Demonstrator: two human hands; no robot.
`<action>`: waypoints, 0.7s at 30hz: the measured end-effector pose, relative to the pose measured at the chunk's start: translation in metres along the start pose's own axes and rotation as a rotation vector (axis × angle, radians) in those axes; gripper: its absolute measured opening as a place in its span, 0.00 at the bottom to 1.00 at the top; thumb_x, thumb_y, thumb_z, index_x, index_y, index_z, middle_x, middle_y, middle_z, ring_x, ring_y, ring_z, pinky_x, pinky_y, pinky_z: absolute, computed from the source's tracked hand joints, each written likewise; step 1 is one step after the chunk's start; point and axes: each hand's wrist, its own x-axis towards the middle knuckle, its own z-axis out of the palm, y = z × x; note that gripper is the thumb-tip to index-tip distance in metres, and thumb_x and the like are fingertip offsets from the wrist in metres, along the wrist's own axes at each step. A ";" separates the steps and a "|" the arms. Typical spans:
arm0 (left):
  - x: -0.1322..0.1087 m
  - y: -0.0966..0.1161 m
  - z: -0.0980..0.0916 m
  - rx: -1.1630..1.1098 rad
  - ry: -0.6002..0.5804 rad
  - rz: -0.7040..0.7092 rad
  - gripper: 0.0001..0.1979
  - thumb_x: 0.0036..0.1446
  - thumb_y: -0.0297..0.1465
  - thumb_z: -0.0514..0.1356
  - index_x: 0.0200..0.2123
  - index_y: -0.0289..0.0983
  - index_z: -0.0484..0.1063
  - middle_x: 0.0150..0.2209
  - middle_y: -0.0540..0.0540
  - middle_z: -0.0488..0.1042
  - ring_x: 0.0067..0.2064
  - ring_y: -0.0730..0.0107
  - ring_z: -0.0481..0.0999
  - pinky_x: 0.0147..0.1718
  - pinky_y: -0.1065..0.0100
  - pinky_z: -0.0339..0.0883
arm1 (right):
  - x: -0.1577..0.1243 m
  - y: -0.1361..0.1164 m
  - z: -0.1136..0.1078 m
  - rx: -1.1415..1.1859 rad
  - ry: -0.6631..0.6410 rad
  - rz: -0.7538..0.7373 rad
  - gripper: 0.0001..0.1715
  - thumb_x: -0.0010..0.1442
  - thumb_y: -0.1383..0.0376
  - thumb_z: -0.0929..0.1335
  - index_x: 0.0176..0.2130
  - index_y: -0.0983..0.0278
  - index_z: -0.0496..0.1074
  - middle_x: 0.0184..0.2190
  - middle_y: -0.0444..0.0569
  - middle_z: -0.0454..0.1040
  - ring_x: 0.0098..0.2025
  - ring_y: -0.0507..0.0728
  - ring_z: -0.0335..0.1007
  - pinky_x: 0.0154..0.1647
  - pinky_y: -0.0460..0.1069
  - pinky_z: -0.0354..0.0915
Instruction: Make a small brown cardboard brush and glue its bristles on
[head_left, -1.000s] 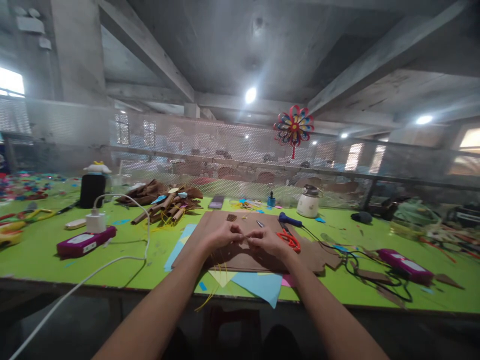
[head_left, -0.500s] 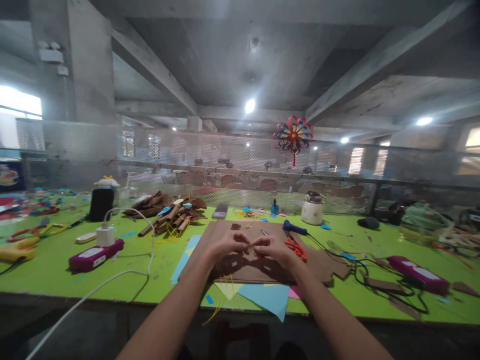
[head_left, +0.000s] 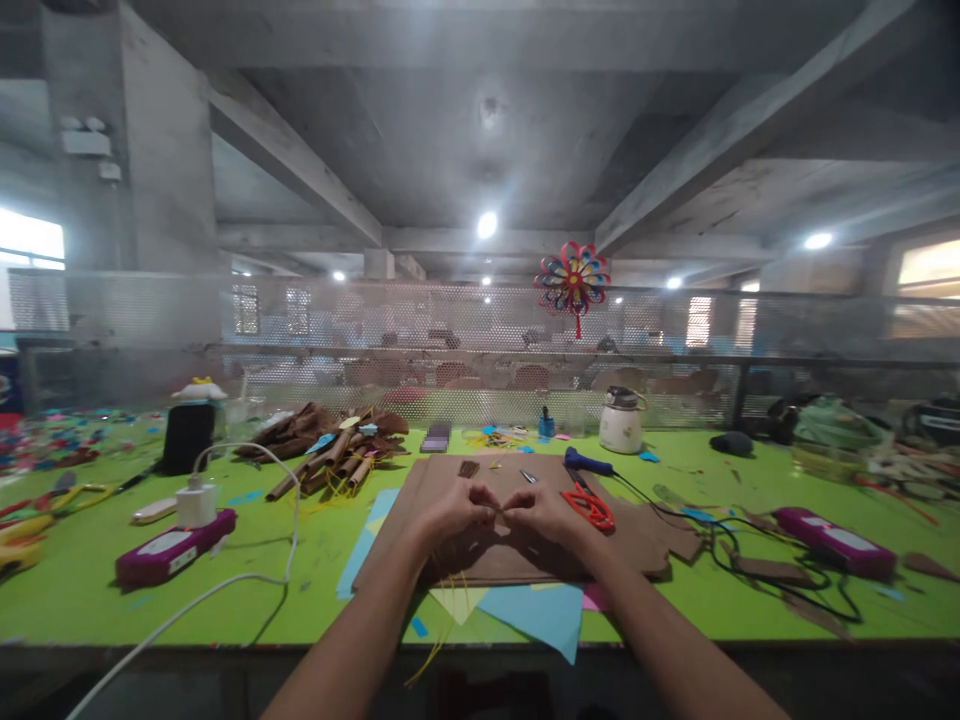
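My left hand (head_left: 454,507) and my right hand (head_left: 544,510) meet fingertip to fingertip over a brown paper sheet (head_left: 517,545) on the green table (head_left: 285,580). Both pinch a small piece between them; it is too small to name. Thin yellow strips (head_left: 442,610) trail down from under my left hand towards the table's front edge. Red-handled scissors (head_left: 589,505) lie just right of my right hand. Blue paper (head_left: 544,615) and pale yellow paper (head_left: 457,600) stick out from under the brown sheet.
A heap of brown paper rolls (head_left: 330,450) lies at the back left. A white charger (head_left: 196,500) with its cable sits on a magenta box (head_left: 174,548). A blue-handled tool (head_left: 589,461), a white pot (head_left: 621,420), black cable (head_left: 757,570) and another magenta box (head_left: 832,540) lie to the right. A mesh fence (head_left: 480,350) backs the table.
The camera view has tilted up and shifted a little. My hands stay together over the brown sheet, fingers working the small piece; nothing was picked up or put down.
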 end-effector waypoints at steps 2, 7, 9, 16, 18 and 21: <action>0.001 -0.001 0.000 -0.018 -0.008 -0.015 0.05 0.39 0.26 0.62 0.24 0.33 0.69 0.19 0.50 0.68 0.23 0.73 0.68 0.26 0.68 0.62 | 0.001 -0.002 0.000 -0.039 -0.019 -0.017 0.10 0.46 0.65 0.69 0.28 0.68 0.78 0.22 0.47 0.73 0.23 0.50 0.62 0.22 0.44 0.56; -0.001 -0.004 -0.002 -0.099 -0.060 -0.042 0.09 0.37 0.28 0.64 0.26 0.32 0.69 0.22 0.47 0.71 0.25 0.70 0.71 0.26 0.68 0.62 | -0.002 -0.014 0.001 -0.089 -0.060 -0.063 0.10 0.47 0.64 0.68 0.28 0.67 0.79 0.23 0.48 0.76 0.24 0.51 0.65 0.25 0.45 0.59; -0.002 -0.005 -0.003 -0.120 -0.063 -0.064 0.10 0.37 0.28 0.64 0.27 0.32 0.70 0.21 0.47 0.71 0.24 0.70 0.71 0.25 0.69 0.61 | -0.004 -0.019 0.002 -0.110 -0.057 -0.092 0.10 0.48 0.64 0.68 0.29 0.67 0.79 0.24 0.48 0.76 0.25 0.52 0.66 0.27 0.45 0.60; -0.004 -0.004 -0.005 -0.110 -0.029 -0.084 0.08 0.37 0.26 0.62 0.26 0.31 0.70 0.19 0.50 0.68 0.22 0.74 0.68 0.24 0.71 0.59 | -0.009 -0.026 0.006 -0.217 -0.047 -0.153 0.13 0.50 0.69 0.65 0.32 0.66 0.79 0.27 0.48 0.78 0.27 0.54 0.69 0.28 0.46 0.61; -0.004 -0.003 -0.006 -0.107 -0.021 -0.081 0.09 0.36 0.26 0.63 0.27 0.32 0.70 0.20 0.50 0.68 0.22 0.74 0.68 0.24 0.71 0.59 | -0.009 -0.027 0.006 -0.216 -0.061 -0.159 0.12 0.51 0.68 0.65 0.32 0.66 0.79 0.26 0.48 0.78 0.27 0.54 0.69 0.28 0.46 0.61; -0.006 -0.001 -0.007 -0.113 -0.013 -0.094 0.10 0.37 0.26 0.63 0.28 0.32 0.70 0.21 0.49 0.70 0.23 0.73 0.69 0.23 0.71 0.59 | -0.009 -0.030 0.005 -0.213 -0.057 -0.174 0.12 0.53 0.65 0.66 0.32 0.65 0.80 0.26 0.48 0.78 0.28 0.54 0.69 0.28 0.46 0.61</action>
